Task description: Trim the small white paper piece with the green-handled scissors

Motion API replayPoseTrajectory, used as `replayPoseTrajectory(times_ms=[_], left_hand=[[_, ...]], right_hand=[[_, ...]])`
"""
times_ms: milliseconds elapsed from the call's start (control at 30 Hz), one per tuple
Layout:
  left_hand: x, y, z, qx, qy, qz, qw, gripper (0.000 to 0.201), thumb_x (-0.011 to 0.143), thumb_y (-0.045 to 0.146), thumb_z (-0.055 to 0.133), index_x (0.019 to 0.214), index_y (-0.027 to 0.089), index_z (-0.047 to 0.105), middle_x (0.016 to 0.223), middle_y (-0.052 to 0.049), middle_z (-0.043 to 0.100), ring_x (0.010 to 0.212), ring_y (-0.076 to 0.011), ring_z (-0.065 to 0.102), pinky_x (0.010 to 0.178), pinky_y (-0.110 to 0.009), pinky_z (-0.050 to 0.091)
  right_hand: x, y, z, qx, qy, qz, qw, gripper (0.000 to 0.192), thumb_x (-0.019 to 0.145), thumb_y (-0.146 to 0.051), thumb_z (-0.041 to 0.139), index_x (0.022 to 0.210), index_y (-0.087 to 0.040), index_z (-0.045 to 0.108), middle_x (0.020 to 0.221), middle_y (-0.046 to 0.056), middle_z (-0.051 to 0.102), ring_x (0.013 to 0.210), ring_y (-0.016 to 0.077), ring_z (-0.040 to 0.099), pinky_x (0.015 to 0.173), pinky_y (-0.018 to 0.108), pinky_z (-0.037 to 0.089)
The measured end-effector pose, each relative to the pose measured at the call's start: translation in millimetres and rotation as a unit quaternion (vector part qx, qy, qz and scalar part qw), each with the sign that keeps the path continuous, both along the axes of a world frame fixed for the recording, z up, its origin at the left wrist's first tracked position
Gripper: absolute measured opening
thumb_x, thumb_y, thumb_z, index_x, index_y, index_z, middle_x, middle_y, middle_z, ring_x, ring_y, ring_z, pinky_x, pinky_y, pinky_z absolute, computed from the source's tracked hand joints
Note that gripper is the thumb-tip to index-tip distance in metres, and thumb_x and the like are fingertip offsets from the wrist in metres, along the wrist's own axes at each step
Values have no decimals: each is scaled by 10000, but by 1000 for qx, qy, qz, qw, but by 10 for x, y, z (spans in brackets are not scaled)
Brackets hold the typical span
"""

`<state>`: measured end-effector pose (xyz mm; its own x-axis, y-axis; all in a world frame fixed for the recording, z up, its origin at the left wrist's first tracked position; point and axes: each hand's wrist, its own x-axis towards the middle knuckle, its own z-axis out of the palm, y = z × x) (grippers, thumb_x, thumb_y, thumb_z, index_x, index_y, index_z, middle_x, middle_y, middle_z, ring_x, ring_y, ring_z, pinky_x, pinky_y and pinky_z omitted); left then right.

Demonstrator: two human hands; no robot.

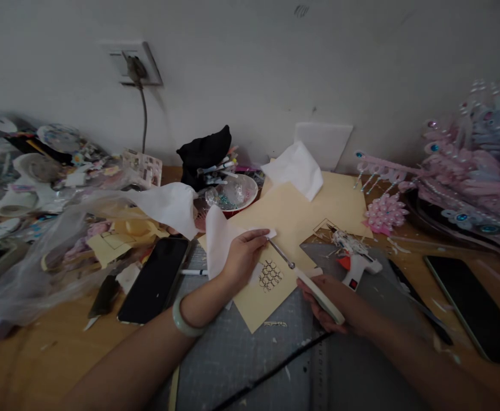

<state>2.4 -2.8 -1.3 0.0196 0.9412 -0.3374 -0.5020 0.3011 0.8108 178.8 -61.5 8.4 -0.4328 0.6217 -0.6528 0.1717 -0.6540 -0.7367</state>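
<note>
Between the thumb and fingertips of my left hand [245,256] is a small white piece [271,233], thin like paper or felt. My right hand [327,299] is closed around the pale handles of a pair of scissors [291,265]. Their blades point up and left, with the tips at the white piece; whether they cut into it I cannot tell. Below the hands lies a cream paper sheet [252,305] bearing a cluster of dark drawn circles [270,276]. A larger white sheet [220,240] stands bent behind my left wrist.
Under the papers is a grey cutting mat [241,365] with a black cord [271,371]. A white glue gun [363,267] lies to the right. Phones [153,282] flank the work. Pink beaded ornaments [468,165] crowd the right, and a bowl of beads [235,194] sits behind.
</note>
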Motion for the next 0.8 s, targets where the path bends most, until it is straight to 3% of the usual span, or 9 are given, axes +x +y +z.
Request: replayPoseTrajectory(times_ms=[233, 500, 800], left_hand=[[1, 13, -20, 17, -13, 2, 1000, 173, 572, 152, 675, 744, 133, 676, 613, -7, 606, 578, -85, 512, 618, -212, 386], [-2, 37, -39, 39, -28, 11, 999, 176, 586, 166, 677, 754, 126, 645, 656, -3, 597, 613, -81, 515, 644, -207, 392], [2, 4, -12, 10, -14, 3, 1000, 227, 563, 166, 684, 782, 141, 625, 622, 1, 598, 596, -99, 541, 603, -218, 402]], right_hand=[[21, 2, 37, -9, 45, 2, 999, 430, 660, -583, 482, 532, -190, 365, 274, -80, 401, 174, 52, 303, 258, 170, 247], [14, 33, 132, -94, 73, -6, 993, 384, 761, -471, 397, 508, -184, 366, 252, -72, 377, 158, 46, 272, 249, 157, 194], [-15, 36, 98, -56, 54, -13, 997, 387, 737, -487, 437, 504, -184, 375, 251, -75, 367, 151, 51, 263, 234, 159, 201]])
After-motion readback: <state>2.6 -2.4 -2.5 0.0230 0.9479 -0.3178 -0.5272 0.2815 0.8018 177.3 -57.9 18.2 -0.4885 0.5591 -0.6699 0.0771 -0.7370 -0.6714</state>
